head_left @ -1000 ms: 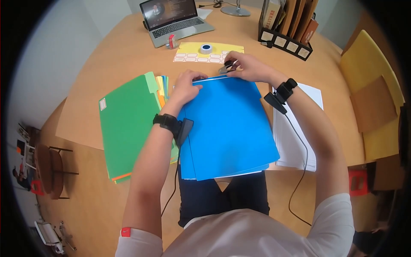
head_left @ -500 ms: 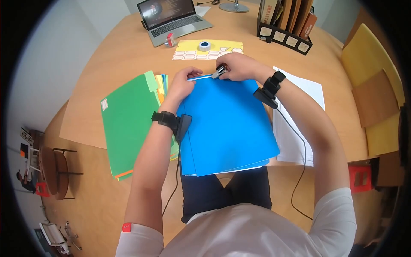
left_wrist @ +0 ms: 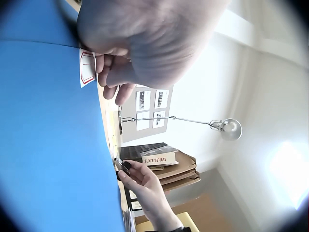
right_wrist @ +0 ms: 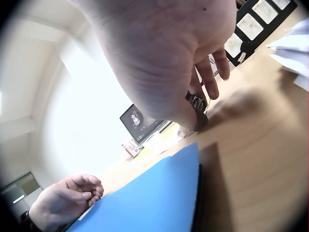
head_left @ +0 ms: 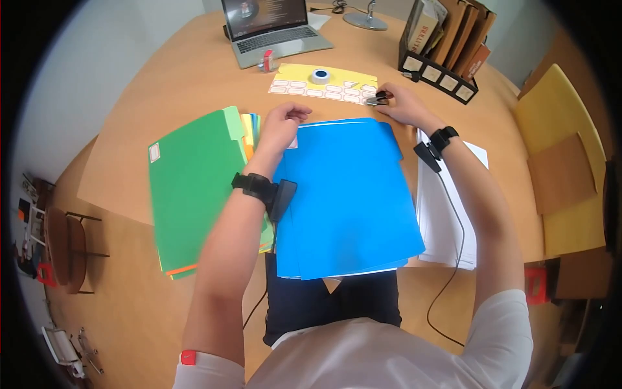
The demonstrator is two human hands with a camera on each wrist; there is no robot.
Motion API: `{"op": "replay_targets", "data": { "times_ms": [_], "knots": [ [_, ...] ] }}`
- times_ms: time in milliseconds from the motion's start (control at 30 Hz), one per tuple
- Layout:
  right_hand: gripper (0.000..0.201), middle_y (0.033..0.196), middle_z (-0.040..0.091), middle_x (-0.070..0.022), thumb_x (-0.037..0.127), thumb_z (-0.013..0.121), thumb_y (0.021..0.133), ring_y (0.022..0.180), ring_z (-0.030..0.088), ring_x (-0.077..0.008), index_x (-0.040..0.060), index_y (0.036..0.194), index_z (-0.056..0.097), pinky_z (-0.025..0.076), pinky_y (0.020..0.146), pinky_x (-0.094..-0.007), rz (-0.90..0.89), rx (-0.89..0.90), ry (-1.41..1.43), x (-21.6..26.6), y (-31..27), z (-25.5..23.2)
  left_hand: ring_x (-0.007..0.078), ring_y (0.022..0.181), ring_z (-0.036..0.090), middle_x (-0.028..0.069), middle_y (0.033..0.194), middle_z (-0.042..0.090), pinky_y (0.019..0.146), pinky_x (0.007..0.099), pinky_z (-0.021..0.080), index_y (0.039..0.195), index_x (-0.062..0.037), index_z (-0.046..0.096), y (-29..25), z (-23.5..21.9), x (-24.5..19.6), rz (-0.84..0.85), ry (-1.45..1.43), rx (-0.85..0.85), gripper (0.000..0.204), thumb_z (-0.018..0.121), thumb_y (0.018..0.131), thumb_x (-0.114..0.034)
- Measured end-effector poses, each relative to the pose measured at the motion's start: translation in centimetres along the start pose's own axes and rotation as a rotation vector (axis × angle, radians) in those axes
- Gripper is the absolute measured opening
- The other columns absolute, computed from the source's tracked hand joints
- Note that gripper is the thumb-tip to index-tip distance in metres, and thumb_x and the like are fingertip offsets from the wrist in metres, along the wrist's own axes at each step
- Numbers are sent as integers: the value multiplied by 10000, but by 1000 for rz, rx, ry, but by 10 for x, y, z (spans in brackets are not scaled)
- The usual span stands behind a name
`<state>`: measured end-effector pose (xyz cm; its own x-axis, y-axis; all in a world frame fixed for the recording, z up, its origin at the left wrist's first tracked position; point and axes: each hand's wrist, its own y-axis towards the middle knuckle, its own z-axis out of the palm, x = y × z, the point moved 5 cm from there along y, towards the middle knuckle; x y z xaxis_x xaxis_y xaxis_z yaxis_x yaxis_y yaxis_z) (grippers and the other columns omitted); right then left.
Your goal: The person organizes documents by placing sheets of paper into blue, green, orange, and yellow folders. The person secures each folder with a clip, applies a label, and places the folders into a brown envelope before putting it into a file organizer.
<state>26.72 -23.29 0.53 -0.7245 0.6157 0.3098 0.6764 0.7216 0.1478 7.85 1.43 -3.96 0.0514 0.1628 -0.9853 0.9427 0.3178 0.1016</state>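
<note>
A stack of blue folders (head_left: 346,194) lies in front of me, papers edging out beneath. My left hand (head_left: 282,126) is at its upper left corner, fingers loosely bent, right by a red-bordered white label (left_wrist: 87,67). Beyond the upper right corner, my right hand (head_left: 403,105) pinches a small black-and-silver clip-like tool (head_left: 378,98) between thumb and fingers. The tool's metal end overlaps the yellow sheet (head_left: 291,70) with its rows of labels in the head view. In the right wrist view my palm partly hides the tool.
Left are green folders (head_left: 194,188) over other coloured ones; right are white papers (head_left: 444,227). A roll of tape (head_left: 321,76) sits on the yellow sheet. Behind stand a laptop (head_left: 278,48), a small red-and-clear item (head_left: 267,61) and a black file holder (head_left: 447,81).
My right hand first brought the tool left along the folders' top edge, then drew it off to the right. My left hand has eased up at the corner, uncovering the label.
</note>
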Motion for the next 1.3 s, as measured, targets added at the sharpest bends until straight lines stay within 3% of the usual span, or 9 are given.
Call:
{"op": "replay_targets", "data": {
  "times_ms": [467,600,667,900,1000,1167,1300],
  "knots": [
    [459,1188,699,-184,326,722,901,1124,651,-348,49,1260,651,502,982,-417,51,65,-39,3,-6,-7,174,1069,616,126,1118,677,976,275,479,1173,59,666,-2,-6,-1,-45,-241,-53,345,470,892,98],
    [451,1163,706,-182,346,692,916,1115,651,-364,47,1253,657,497,993,-433,-64,-128,-118,14,-5,-12,165,1021,601,140,1109,672,931,266,479,1165,79,658,-4,-10,-2,-48,-331,-83,322,476,900,88],
    [448,1149,711,-172,361,668,929,1111,651,-369,45,1247,662,497,992,-430,-123,-247,-141,42,0,-19,160,988,590,144,1101,669,902,263,478,1165,91,649,-2,-14,0,-59,-400,-111,305,478,912,85],
    [610,1185,715,-163,566,382,1014,1126,668,-317,92,1254,681,395,1066,-500,213,266,-251,106,48,31,164,969,574,149,1106,653,882,267,477,1198,109,609,3,-20,8,-67,-522,-97,279,477,956,69],
    [593,1228,706,-153,564,401,1010,1156,659,-305,102,1259,677,405,1061,-490,158,146,-296,96,57,56,173,986,574,155,1125,644,899,274,476,1202,108,602,1,-18,4,-67,-574,-100,272,474,966,62],
    [471,1259,694,-139,415,373,1044,1186,646,-301,120,1304,631,410,1047,-497,152,183,-318,93,55,57,184,996,575,152,1128,635,923,289,475,1203,104,595,0,-18,5,-75,-593,-116,264,467,978,53],
    [417,1236,695,-150,330,378,1024,1161,652,-316,103,1245,649,408,1040,-513,137,137,-288,81,56,61,186,996,575,145,1114,634,927,295,475,1205,102,590,2,-19,8,-82,-600,-129,260,465,984,46]
  ]
}}
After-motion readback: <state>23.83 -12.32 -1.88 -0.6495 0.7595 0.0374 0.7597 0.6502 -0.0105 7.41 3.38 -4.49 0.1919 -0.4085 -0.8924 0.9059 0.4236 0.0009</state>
